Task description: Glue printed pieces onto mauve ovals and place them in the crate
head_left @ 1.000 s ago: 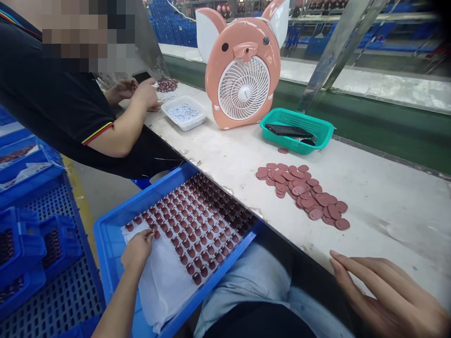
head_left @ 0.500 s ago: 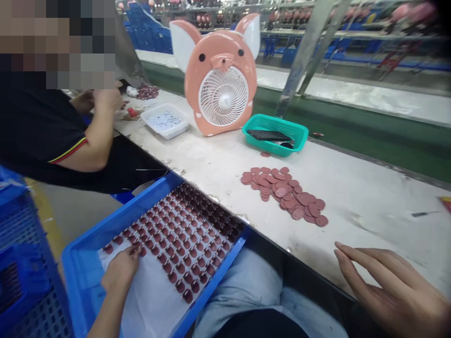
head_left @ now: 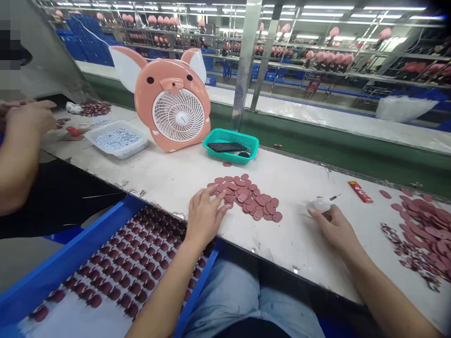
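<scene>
My left hand (head_left: 205, 218) is over the near left edge of a loose pile of reddish-brown oval discs (head_left: 252, 197), fingers spread and fingertips at the discs. My right hand (head_left: 334, 232) has its thumb and fingers closed around a small whitish, see-through bottle (head_left: 321, 204) with a thin dark needle tip; the hand hides part of it. At lower left, a blue tray (head_left: 116, 218) holds rows of reddish-brown discs with small metal pieces on white paper. My left forearm covers some of those rows.
A pig-shaped fan (head_left: 172, 105), a green basket (head_left: 230, 136) with a black phone-like object, and a white tray (head_left: 116, 138) of small pieces stand behind. At right lie a red packet (head_left: 360, 191), more discs (head_left: 430, 225) and metal pieces (head_left: 405, 249). A co-worker's hand (head_left: 31, 115) is at left.
My left hand has moved from the blue tray to the disc pile. My right hand has gone from hovering at the table's near edge to gripping the whitish bottle. The view has turned right.
</scene>
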The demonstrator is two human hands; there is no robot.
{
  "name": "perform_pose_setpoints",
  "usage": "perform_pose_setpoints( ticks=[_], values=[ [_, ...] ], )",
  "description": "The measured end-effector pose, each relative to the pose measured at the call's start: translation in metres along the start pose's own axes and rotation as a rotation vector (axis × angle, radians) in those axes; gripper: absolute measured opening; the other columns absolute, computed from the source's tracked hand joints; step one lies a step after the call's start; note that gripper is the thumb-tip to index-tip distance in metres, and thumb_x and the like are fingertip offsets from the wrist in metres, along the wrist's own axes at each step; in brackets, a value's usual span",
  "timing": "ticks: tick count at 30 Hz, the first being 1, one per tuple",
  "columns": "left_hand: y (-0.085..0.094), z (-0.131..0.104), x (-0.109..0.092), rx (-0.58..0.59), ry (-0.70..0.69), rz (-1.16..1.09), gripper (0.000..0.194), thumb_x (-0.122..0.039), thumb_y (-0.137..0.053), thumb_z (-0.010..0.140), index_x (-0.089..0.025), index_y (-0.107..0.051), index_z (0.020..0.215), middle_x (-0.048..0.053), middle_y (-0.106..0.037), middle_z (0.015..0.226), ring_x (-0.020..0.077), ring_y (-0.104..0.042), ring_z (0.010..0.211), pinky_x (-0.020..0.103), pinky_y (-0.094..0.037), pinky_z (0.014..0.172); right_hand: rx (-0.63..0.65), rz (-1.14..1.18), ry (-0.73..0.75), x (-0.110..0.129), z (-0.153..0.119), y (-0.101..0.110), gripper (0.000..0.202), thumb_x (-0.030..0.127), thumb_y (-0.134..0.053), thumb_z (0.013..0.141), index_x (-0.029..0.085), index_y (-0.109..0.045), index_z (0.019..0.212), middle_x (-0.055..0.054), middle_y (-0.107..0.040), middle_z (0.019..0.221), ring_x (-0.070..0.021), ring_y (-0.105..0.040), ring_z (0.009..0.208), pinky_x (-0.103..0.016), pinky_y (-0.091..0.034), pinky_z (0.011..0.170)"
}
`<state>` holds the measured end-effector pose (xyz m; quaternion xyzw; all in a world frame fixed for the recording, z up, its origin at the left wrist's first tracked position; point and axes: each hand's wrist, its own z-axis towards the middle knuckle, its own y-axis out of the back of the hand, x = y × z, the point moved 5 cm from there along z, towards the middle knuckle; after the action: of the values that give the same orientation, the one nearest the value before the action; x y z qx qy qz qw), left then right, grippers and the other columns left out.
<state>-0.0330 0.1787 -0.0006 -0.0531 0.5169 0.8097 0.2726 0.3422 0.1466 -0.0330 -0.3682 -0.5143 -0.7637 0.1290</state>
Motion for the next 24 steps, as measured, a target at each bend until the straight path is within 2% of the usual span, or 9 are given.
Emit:
perform_pose_setpoints(
  ticks=[3,8,11,14,18,21,24],
  values=[
    [-0.008,-0.002,-0.013,0.106,-0.052,-0.034,0.035,-0.037,-0.068,0.090,-0.029,-0.072,0.124,0.009,-0.065,0.140,0.0336,-0.053,0.127,0.051,-0.036,0.109,0.045,0.012,-0.015,0.003,-0.002,-0.001,0.048,0.058,-0.066,0.082,0.016,-0.068,0.104,-0.013,-0.074,0.098,-0.0313,-0.070,0.092,-0.043,-0.054,0.084],
    [-0.004,-0.038,-0.021,0.128,0.012,-0.080,0.025,-0.031,-0.058,0.097,-0.029,-0.076,0.114,0.010,-0.069,0.135,0.0338,-0.053,0.128,0.053,-0.031,0.108,0.067,0.060,-0.031,0.012,-0.021,0.001,0.047,0.056,-0.063,0.087,0.018,-0.067,0.115,-0.013,-0.073,0.117,-0.0323,-0.071,0.105,-0.045,-0.055,0.091],
    [-0.003,-0.048,-0.027,0.143,0.099,-0.095,0.022,-0.032,-0.056,0.098,-0.029,-0.076,0.109,0.008,-0.074,0.127,0.0321,-0.057,0.125,0.055,-0.027,0.108,0.060,0.099,-0.020,0.022,-0.039,0.000,0.049,0.056,-0.063,0.088,0.022,-0.065,0.123,-0.011,-0.071,0.126,-0.0320,-0.070,0.109,-0.044,-0.056,0.092],
    [-0.001,-0.046,-0.037,0.201,0.161,-0.105,0.019,-0.032,-0.057,0.098,-0.032,-0.074,0.106,0.003,-0.077,0.120,0.0277,-0.062,0.117,0.054,-0.026,0.108,0.050,0.142,0.005,0.035,-0.055,-0.001,0.046,0.054,-0.064,0.088,0.023,-0.065,0.123,-0.011,-0.071,0.125,-0.0317,-0.071,0.109,-0.038,-0.058,0.082],
    [0.002,-0.034,-0.042,0.283,0.215,-0.110,0.020,-0.031,-0.060,0.095,-0.031,-0.071,0.112,0.001,-0.076,0.113,0.0257,-0.063,0.109,0.050,-0.032,0.103,0.112,0.043,0.024,0.045,-0.062,-0.006,0.034,0.049,-0.069,0.087,0.028,-0.070,0.114,-0.011,-0.075,0.116,-0.0290,-0.076,0.088,-0.034,-0.057,0.064],
    [0.001,-0.025,-0.043,0.330,0.246,-0.106,0.032,-0.029,-0.059,0.094,-0.028,-0.067,0.125,0.007,-0.073,0.116,0.0297,-0.061,0.111,0.050,-0.036,0.098,0.139,0.023,0.112,0.054,-0.064,-0.012,0.031,0.049,-0.067,0.089,0.027,-0.070,0.111,-0.011,-0.076,0.112,-0.0308,-0.076,0.085,-0.038,-0.056,0.068],
    [-0.002,-0.019,-0.044,0.369,0.271,-0.116,0.028,-0.030,-0.062,0.093,-0.024,-0.070,0.119,0.012,-0.070,0.117,0.0339,-0.059,0.112,0.053,-0.037,0.096,0.154,0.082,0.119,0.058,-0.069,-0.016,0.032,0.048,-0.066,0.090,0.026,-0.069,0.113,-0.011,-0.075,0.116,-0.0323,-0.075,0.090,-0.040,-0.054,0.075]
  ],
)
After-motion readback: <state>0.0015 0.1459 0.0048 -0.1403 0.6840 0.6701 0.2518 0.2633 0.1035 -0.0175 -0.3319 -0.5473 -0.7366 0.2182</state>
